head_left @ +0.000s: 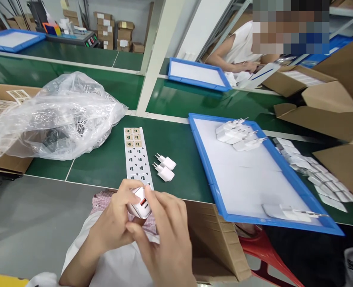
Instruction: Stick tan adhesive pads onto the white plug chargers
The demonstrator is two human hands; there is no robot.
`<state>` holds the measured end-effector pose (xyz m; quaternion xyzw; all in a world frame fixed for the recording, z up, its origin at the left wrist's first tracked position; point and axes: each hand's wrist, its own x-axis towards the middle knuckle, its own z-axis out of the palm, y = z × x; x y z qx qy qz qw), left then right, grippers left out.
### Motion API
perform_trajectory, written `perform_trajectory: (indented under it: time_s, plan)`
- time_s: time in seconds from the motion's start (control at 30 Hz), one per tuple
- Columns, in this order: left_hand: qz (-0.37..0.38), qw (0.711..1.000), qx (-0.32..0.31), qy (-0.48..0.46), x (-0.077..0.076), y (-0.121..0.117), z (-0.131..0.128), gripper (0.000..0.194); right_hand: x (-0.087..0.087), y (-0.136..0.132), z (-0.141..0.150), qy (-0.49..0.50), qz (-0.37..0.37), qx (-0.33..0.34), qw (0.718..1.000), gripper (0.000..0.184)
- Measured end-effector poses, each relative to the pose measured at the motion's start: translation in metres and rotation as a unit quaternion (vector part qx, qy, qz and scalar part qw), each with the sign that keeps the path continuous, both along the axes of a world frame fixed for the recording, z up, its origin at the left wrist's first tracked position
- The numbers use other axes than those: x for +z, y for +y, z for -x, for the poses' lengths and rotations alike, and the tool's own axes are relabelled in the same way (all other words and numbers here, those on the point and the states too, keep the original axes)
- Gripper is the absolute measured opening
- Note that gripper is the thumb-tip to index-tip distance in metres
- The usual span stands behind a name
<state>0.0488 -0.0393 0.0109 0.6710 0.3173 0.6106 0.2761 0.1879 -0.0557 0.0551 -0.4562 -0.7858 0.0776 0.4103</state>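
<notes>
While gripping charger in curled left hand, touches its far edge from right with half-open right hand.

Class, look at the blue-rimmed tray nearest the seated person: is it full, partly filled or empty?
Partly filled: the tray holds clustered white plugs at its far end, with bare surface before them.

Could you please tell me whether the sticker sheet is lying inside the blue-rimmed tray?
No, the sticker sheet lies on the green table, beside two white plug adapters.
</notes>
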Motion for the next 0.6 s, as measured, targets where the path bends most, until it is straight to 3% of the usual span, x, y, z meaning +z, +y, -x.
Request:
perform_trajectory:
  time_s: [0.07, 0.13, 0.2, 0.3, 0.37, 0.47, 0.6]
  plan:
    - [0.024, 0.999, -0.016, -0.02, -0.003, 0.0, -0.001, 0.051, -0.006, -0.006, 0.009, -0.052, -0.037, -0.032, 0.997, 0.075]
    - [0.052, 0.998, -0.032, -0.021, -0.005, -0.001, -0.001, 0.06, -0.012, -0.011, 0.017, -0.079, -0.043, -0.055, 0.994, 0.085]
    - [0.06, 0.997, -0.043, -0.027, -0.005, 0.0, 0.0, 0.059, -0.015, -0.014, 0.019, -0.089, -0.038, -0.059, 0.994, 0.083]
    - [0.076, 0.988, -0.097, -0.092, -0.004, 0.004, 0.0, 0.041, -0.016, -0.013, 0.012, -0.068, -0.036, -0.039, 0.996, 0.074]
    - [0.105, 0.97, -0.144, -0.164, -0.002, 0.005, -0.003, 0.034, -0.017, -0.012, 0.003, -0.042, -0.037, -0.022, 0.998, 0.07]
    - [0.137, 0.947, -0.161, -0.241, -0.004, 0.005, -0.009, 0.028, -0.022, -0.009, -0.009, -0.027, -0.035, 0.019, 0.999, 0.066]
    - [0.156, 0.946, -0.171, -0.228, -0.009, 0.004, -0.013, 0.018, -0.038, -0.005, -0.009, -0.017, -0.049, 0.046, 0.998, 0.064]
